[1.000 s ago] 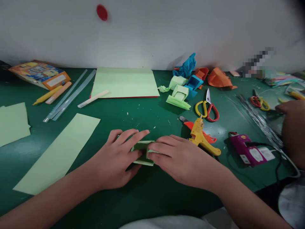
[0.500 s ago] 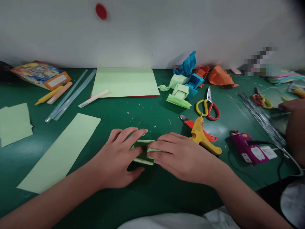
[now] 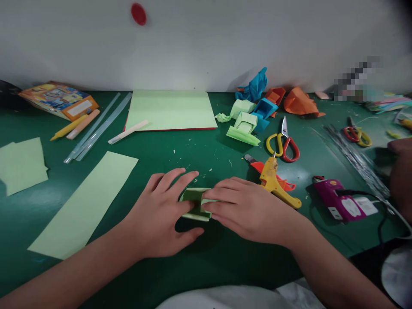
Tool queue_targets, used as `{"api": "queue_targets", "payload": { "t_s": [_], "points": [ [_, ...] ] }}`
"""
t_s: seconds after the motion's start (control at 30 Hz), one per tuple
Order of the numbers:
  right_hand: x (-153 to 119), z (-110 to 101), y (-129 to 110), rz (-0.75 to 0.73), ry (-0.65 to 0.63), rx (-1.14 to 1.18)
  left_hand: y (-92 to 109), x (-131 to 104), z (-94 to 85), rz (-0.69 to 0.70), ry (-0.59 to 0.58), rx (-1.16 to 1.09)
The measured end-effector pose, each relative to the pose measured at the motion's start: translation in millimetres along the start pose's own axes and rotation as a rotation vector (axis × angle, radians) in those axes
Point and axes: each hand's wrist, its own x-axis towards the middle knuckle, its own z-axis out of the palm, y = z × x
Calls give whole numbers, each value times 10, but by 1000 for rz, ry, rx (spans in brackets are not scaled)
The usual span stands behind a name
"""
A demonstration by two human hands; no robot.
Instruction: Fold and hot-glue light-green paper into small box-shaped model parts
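Note:
In the middle of the green table lies a small folded light-green paper box (image 3: 197,214), its hollow side facing up. My left hand (image 3: 157,214) has its fingers spread, and one finger reaches into the box at its left end. The thumb stays apart from the paper. With the fingers of my right hand (image 3: 251,210) I pinch the right end of the box, which they partly hide. A yellow glue gun (image 3: 272,182) lies just beyond my right hand, over an orange-handled cutter (image 3: 286,184). To the left rests a light-green paper strip (image 3: 86,204).
Scissors (image 3: 285,143) with red and yellow handles lie beyond the glue gun. Folded paper pieces (image 3: 246,122) and green sheets (image 3: 170,109) are at the back. A purple power socket (image 3: 341,199) with cables is at right, near another person's hand (image 3: 401,171). Glue sticks (image 3: 96,128) lie at left.
My left thumb has shifted slightly to the right, and the fingers have moved a little. My right hand keeps its pinch on the paper box. The view has shifted slightly.

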Motion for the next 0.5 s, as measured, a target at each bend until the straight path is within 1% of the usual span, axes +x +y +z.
{"api": "queue_targets", "payload": {
  "t_s": [0.17,0.37,0.43,0.5],
  "points": [
    [-3,-2,-1,-2,8,-3,-15,-13,7,0,70,29],
    [2,1,-6,6,-12,-7,-12,-8,37,21,79,58],
    [2,2,-7,8,-11,-4,-13,-15,26,47,120,60],
    [-1,2,-8,10,-1,-4,-24,-26,-6,70,200,19]
  ]
}}
